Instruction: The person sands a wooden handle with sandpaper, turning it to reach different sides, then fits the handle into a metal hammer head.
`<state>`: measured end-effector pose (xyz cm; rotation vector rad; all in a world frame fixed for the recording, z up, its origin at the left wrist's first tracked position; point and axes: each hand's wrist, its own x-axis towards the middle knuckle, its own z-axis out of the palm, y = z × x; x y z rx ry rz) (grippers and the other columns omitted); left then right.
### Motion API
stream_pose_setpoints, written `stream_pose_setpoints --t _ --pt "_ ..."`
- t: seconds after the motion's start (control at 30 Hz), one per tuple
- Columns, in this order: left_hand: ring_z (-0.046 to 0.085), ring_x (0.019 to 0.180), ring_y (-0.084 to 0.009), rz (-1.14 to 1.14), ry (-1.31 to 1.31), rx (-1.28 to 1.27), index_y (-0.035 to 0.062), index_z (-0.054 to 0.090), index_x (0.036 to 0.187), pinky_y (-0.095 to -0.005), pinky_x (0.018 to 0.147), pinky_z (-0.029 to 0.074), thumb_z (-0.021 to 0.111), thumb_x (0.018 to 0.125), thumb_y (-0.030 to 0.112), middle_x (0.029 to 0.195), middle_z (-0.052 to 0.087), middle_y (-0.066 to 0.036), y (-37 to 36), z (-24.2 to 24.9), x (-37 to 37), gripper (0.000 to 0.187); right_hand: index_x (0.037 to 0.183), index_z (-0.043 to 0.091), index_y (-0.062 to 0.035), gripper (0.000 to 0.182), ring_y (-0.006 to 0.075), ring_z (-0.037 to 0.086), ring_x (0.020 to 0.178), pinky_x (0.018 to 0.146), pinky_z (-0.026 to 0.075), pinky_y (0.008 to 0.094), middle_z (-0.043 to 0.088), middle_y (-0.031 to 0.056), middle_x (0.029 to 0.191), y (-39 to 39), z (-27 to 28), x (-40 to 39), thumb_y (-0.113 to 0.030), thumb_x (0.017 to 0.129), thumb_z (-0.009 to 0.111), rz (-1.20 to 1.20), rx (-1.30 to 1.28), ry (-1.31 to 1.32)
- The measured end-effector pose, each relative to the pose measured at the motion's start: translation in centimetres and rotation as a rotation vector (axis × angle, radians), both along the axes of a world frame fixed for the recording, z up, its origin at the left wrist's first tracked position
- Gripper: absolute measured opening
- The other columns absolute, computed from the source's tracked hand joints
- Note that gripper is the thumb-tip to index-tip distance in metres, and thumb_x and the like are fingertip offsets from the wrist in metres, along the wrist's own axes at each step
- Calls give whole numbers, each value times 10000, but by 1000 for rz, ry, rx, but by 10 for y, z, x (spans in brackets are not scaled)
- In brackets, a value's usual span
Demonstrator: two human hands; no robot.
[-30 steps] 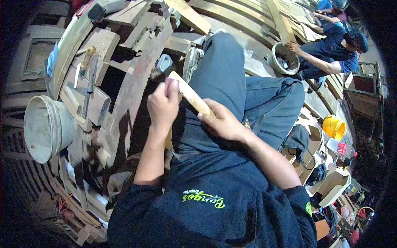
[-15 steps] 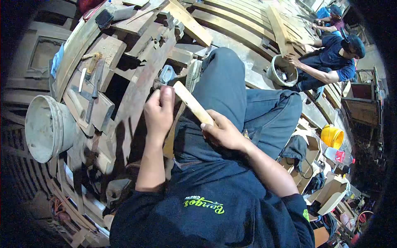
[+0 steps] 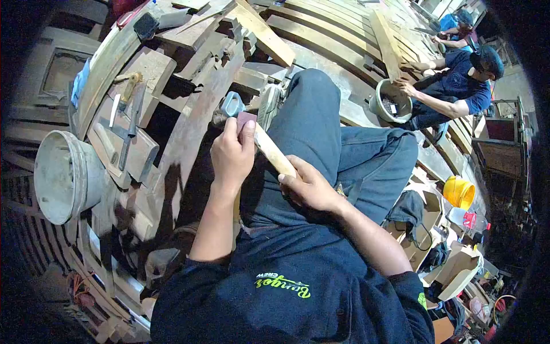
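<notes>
My right hand (image 3: 312,182) is closed around the lower end of a pale, narrow piece of wood (image 3: 274,151), which slants up to the left over my thigh. At its upper end, my left hand (image 3: 234,150) pinches a small reddish-brown piece of sandpaper (image 3: 246,118) between thumb and fingers. The sandpaper lies against or around the wood's tip; the fingers partly hide the contact.
On my left, a wooden bench (image 3: 152,74) bears a chisel (image 3: 134,112) and other tools beside a grey-white bucket (image 3: 62,178). A co-worker (image 3: 458,86) sits at the upper right by another bucket (image 3: 375,106). A yellow container (image 3: 458,192) stands right.
My left hand has moved right and slightly down along the wood, and the sandpaper now shows above the thumb. My right hand keeps its hold in about the same place.
</notes>
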<state>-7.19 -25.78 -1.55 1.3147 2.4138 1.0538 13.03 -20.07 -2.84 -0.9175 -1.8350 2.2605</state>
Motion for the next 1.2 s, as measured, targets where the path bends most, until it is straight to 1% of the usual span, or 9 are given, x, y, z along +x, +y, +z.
stream_pose_setpoints --t 0.23,0.3,0.33,0.4,0.7,0.8,0.93,1.1,1.2 --pt "676 751 -504 52 143 -157 39 546 963 -597 644 508 506 1033 482 756 683 -273 0 -8 1 450 1295 538 14 398 232 603 1015 932 477 369 638 174 1053 1 6 0 -239 1000 625 2 19 -10" --pt "674 739 -504 57 143 -178 42 546 956 -597 638 508 474 1052 458 745 677 -276 -2 -8 3 433 1302 533 13 400 223 596 1002 927 477 363 636 161 1045 3 15 0 -235 1001 622 23 -208 -108" --pt "675 737 -502 43 108 -121 43 548 959 -596 637 509 453 1062 441 745 676 -276 -2 -8 5 422 1312 526 10 404 218 593 1006 930 474 357 635 146 1055 0 4 -1 -233 1002 620 -4 18 -12" --pt "676 730 -495 1 84 -84 46 554 955 -596 634 508 412 1086 388 750 679 -270 -4 -3 13 392 1317 525 9 407 219 594 1008 932 475 357 636 149 1064 -1 3 -1 -234 1003 619 -16 39 14" --pt "674 678 -468 28 59 -65 50 593 853 -565 589 500 536 1038 401 693 663 -248 -3 -2 14 401 1317 512 8 403 219 591 980 921 478 371 638 169 1045 1 0 0 -241 1015 609 -1 8 -8" --pt "676 671 -457 -132 101 -11 51 586 856 -550 577 500 589 1010 431 680 663 -228 -15 -8 36 410 1319 511 8 404 207 582 973 902 480 370 633 155 1035 1 3 0 -240 1016 609 -8 0 -18" --pt "671 659 -459 81 108 -98 51 578 847 -550 573 500 588 1009 451 674 657 -229 -6 -5 11 432 1310 517 14 411 215 592 1017 931 472 373 644 175 1077 0 3 -2 -253 1013 610 -14 42 12" --pt "684 667 -452 -110 76 -34 54 595 848 -547 597 519 591 1013 418 693 674 -228 -19 -7 38 399 1302 525 19 413 214 594 990 903 478 373 644 172 1048 -2 -2 0 -264 1014 606 -22 27 -9" --pt "681 674 -463 57 140 -153 49 611 871 -544 589 516 556 1024 455 699 673 -247 -11 -9 21 438 1296 527 19 403 238 621 915 847 498 389 647 164 994 -1 -2 -1 -258 1012 596 -12 80 12"
